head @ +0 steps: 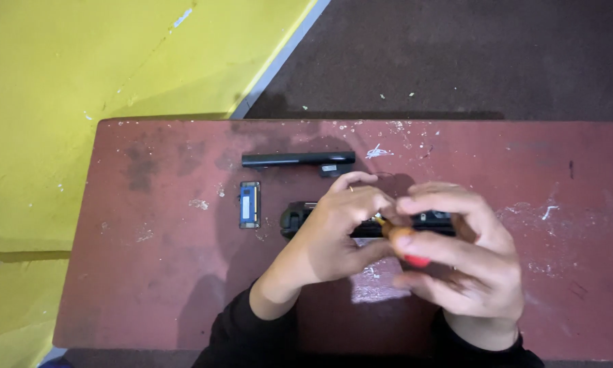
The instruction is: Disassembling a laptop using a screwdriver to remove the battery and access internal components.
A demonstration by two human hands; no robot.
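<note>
On the worn reddish-brown table (pixel 150 286), toward its left part, a small rectangular module with a blue face (pixel 249 204) lies flat, well apart from the hands. Just to its right and a little farther from the person, a long black bar-shaped part (pixel 298 159) lies across the table with a small pale label near its right end. Nearer the person, a black device casing (pixel 294 218) rests on the table, its left end showing and the rest hidden under the hands. Over it the left hand (pixel 337 235) has its fingers curled narrow, the fingertips pinched at the metal shaft end of a small screwdriver with an orange-and-red handle (pixel 403 244); whether they grip the shaft or something tiny beside it cannot be told. To the right, the right hand (pixel 460 255) is wrapped around that handle, thumb and fingers closed on it, the tool held just above the casing's middle. Dark sleeves cover both wrists. Beyond the table lie a yellow floor area at left and a dark floor at right.
</note>
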